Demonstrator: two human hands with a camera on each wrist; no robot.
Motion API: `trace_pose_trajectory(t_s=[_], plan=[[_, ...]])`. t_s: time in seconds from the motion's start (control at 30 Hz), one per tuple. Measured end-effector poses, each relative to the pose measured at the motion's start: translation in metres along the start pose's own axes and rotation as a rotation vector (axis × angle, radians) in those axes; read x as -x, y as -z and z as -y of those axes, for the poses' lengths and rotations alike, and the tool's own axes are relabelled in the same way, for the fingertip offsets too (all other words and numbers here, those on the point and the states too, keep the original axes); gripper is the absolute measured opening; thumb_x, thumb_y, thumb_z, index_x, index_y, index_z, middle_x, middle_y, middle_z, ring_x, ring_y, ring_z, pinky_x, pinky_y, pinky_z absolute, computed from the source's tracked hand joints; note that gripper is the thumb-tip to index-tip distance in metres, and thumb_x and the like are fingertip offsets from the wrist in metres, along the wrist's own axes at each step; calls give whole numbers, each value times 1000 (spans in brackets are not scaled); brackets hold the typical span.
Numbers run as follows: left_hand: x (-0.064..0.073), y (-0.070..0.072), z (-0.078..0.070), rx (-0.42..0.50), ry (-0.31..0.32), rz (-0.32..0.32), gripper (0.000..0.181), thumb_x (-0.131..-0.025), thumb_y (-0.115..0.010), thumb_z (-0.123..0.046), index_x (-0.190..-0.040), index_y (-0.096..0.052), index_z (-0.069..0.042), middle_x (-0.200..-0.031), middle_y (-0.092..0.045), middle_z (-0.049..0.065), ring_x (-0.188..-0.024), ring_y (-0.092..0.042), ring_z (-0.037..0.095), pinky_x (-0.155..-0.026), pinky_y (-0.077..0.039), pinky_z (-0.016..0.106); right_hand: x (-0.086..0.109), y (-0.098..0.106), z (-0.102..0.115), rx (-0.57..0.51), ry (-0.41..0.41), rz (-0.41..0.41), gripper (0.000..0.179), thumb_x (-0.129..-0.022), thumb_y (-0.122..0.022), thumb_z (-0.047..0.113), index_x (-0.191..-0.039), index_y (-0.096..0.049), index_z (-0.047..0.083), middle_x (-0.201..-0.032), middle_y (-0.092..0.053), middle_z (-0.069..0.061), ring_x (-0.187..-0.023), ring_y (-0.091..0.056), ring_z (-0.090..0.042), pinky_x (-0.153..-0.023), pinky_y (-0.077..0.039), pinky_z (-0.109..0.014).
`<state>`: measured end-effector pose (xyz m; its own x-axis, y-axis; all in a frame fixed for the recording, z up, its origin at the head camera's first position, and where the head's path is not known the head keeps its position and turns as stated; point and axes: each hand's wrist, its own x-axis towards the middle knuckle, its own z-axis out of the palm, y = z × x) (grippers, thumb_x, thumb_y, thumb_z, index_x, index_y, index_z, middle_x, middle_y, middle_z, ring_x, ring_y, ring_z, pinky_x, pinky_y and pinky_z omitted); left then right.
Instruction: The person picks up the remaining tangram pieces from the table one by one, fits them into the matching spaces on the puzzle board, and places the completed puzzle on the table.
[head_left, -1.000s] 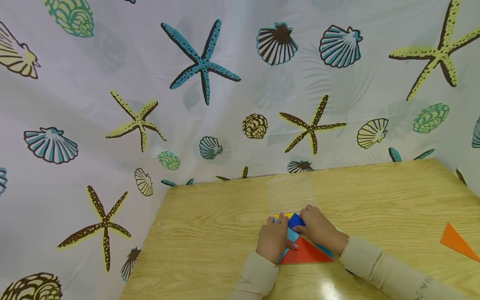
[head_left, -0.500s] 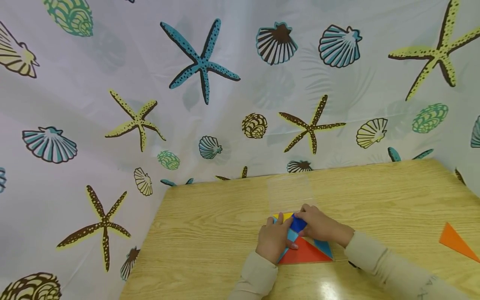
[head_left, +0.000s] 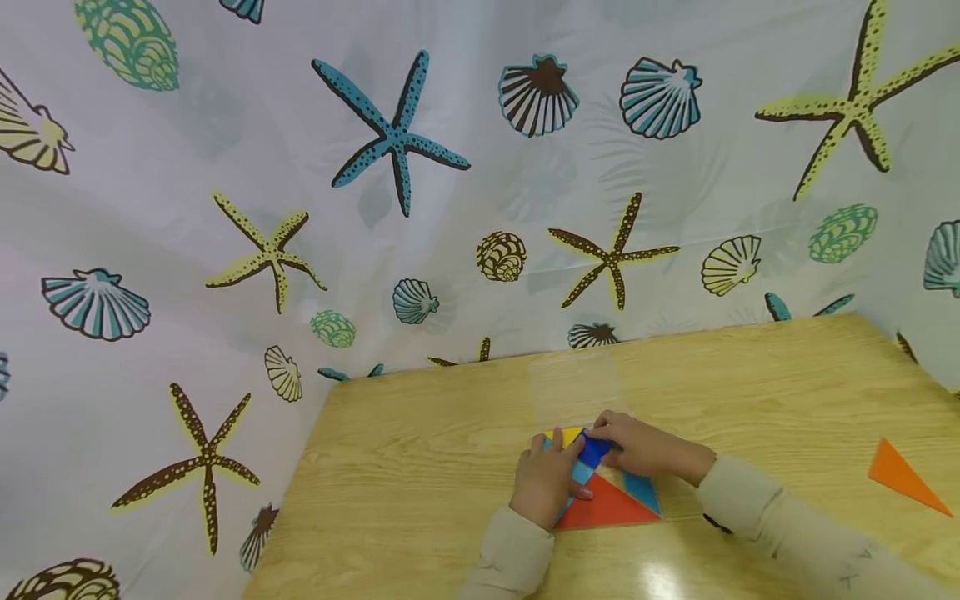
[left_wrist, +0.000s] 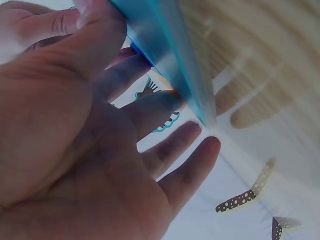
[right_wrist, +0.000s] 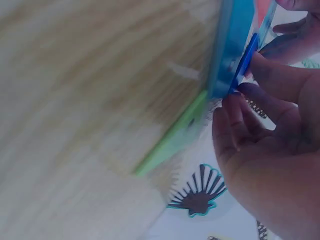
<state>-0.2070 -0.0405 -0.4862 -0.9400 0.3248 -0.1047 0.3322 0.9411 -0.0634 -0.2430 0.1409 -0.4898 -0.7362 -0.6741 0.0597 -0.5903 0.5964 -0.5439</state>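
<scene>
In the head view, both hands work at a flat puzzle of coloured tangram pieces on the table. My right hand pinches a dark blue piece between thumb and fingers; the right wrist view shows it held at the blue edge of the puzzle. The extended fingers of my left hand rest on the puzzle's left side, across a light blue piece. A yellow piece lies at the far edge and a red triangle at the near edge. Part of the puzzle's right side is hidden by the right hand.
An orange triangle lies apart on the right of the wooden table. A clear sheet lies beyond the puzzle. The right wrist view has a light green piece beside it. A shell-and-starfish patterned cloth hangs behind.
The dark blue piece has shifted slightly toward the near right and turned a little, with my right hand still on it. My left hand stays nearly in place. The head view has tilted slightly.
</scene>
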Motion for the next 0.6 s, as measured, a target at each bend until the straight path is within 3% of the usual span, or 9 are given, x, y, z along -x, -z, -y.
trace_pose_trajectory(t_s=[0.17, 0.33, 0.6], plan=[[1, 0, 0, -10, -8, -3, 81, -67, -64, -61, -140, -42, -35, -141, -43, 2, -119, -45, 22, -88, -45, 36, 10, 3, -8, -113, 10, -44, 27, -92, -54, 2, -117, -60, -5, -110, -56, -12, -101, -55, -28, -86, -45, -42], [1, 1, -1, -4, -3, -4, 78, -69, -64, -60, -139, -43, -35, -141, -44, 3, -119, -45, 22, -88, -45, 34, 26, 6, -13, -23, -6, -94, 23, -91, -57, 4, -113, -63, 0, -107, -59, -8, -100, -55, -26, -84, -46, -43], [1, 1, -2, 7, 5, 33, 78, -70, -63, -59, -140, -40, -37, -143, -40, 2, -122, -43, 22, -90, -44, 34, 54, 24, -26, 50, -12, -23, 27, -85, -66, 6, -111, -64, 1, -107, -58, -6, -99, -54, -27, -83, -46, -44]])
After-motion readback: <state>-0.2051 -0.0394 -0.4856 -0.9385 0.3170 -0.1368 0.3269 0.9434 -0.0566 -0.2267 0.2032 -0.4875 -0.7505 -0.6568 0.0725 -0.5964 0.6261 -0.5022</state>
